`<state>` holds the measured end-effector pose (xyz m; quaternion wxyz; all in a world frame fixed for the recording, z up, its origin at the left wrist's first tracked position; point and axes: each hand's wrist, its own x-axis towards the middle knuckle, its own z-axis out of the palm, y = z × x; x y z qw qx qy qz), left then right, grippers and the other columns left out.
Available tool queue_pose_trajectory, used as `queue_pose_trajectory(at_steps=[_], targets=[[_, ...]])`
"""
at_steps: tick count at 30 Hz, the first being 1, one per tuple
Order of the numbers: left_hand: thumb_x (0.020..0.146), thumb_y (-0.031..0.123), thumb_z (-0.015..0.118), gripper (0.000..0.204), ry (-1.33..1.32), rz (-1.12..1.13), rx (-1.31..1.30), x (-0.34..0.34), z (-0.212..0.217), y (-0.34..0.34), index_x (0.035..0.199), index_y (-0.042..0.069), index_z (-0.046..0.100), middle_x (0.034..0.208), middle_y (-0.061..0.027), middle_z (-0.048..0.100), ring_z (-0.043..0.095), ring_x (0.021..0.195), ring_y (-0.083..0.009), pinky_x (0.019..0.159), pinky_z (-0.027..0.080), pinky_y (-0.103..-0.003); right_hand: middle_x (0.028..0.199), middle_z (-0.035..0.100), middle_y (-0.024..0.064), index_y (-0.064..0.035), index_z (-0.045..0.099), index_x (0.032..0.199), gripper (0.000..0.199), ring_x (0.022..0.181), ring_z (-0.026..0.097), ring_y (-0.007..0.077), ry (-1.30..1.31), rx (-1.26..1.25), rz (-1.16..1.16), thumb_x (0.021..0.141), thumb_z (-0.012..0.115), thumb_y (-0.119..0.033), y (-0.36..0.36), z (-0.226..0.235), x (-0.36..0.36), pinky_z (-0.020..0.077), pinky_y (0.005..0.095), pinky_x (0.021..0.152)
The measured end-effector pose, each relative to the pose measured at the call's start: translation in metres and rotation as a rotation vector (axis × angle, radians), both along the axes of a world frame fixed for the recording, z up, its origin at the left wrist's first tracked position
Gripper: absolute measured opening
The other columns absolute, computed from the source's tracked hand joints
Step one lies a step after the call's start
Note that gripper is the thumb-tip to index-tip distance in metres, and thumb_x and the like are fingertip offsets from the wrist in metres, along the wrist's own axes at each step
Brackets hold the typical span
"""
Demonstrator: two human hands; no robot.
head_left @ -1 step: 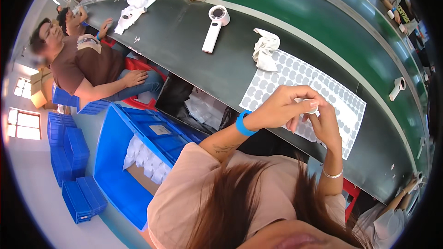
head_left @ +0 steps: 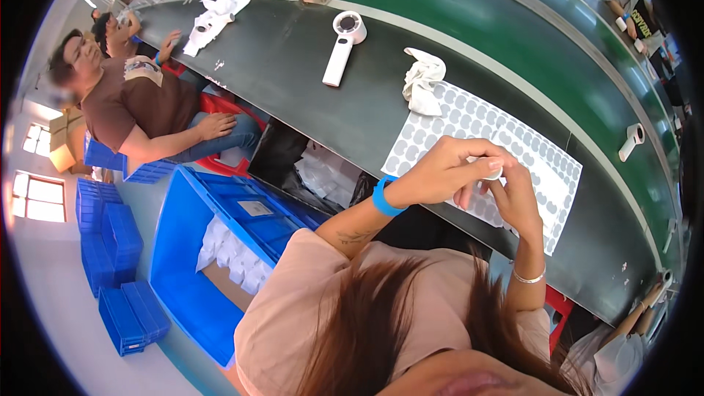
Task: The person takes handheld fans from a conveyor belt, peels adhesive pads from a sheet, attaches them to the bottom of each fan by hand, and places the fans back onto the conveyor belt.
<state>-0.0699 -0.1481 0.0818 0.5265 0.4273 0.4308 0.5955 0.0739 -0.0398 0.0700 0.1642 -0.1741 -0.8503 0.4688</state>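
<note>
White piece (head_left: pixel 496 172) pinched between both hands' fingers (head_left: pixel 490 163)

Dark green workbench (head_left: pixel 293 66); brighter green conveyor belt (head_left: pixel 469 7). White sheet (head_left: pixel 513 147) patterned with rows of grey round stickers. White handheld fan (head_left: pixel 343 48), white cloth (head_left: pixel 422 81). Blue crate (head_left: pixel 183 249), blue wristband (head_left: pixel 381 198), silver bracelet (head_left: pixel 529 277), peach shirt (head_left: pixel 293 323)

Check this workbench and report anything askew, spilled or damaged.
Nothing looks spilled or broken. The white cloth lies crumpled at the corner of the sticker sheet, overlapping it slightly. The white handheld fan lies flat on the dark table. Both hands hold a small white piece above the sheet.
</note>
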Motion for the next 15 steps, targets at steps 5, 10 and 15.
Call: queue_pose_trajectory(at_steps=[5, 10, 15], targets=[[0.097, 0.018, 0.044, 0.027, 0.021, 0.476, 0.068, -0.044, -0.017, -0.006, 0.102, -0.002, 0.061, 0.097, -0.0100, 0.065, 0.061, 0.058, -0.0123, 0.054, 0.050, -0.022, 0.099, 0.061, 0.0111, -0.0008, 0.058, 0.107, 0.031, 0.065, 0.061, 0.0162, -0.006, -0.063, 0.043, 0.079, 0.051, 0.010, 0.001, 0.009, -0.009, 0.0478, 0.0263, 0.061], [0.079, 0.018, 0.070, 0.039, 1.238, 1.159, -0.070, -0.158, -0.074, -0.035, 0.110, 0.000, 0.057, 0.108, -0.0175, 0.057, 0.054, 0.100, -0.0327, 0.086, 0.043, -0.040, 0.109, 0.062, 0.0137, -0.0024, 0.061, 0.107, 0.036, 0.091, 0.064, 0.0254, 0.073, 0.084, 0.058, 0.074, 0.054, 0.010, -0.003, 0.021, -0.011, 0.0494, 0.0311, 0.079], [0.074, 0.023, 0.074, 0.056, 1.305, 1.048, -0.222, -0.196, -0.099, -0.040, 0.119, -0.001, 0.051, 0.113, -0.0203, 0.054, 0.049, 0.103, -0.0376, 0.090, 0.041, -0.042, 0.126, 0.052, 0.0142, -0.0041, 0.057, 0.111, 0.051, 0.113, 0.052, 0.0330, 0.273, 0.396, 0.209, 0.065, 0.050, 0.016, -0.011, 0.018, -0.056, 0.0451, 0.0367, 0.088]])
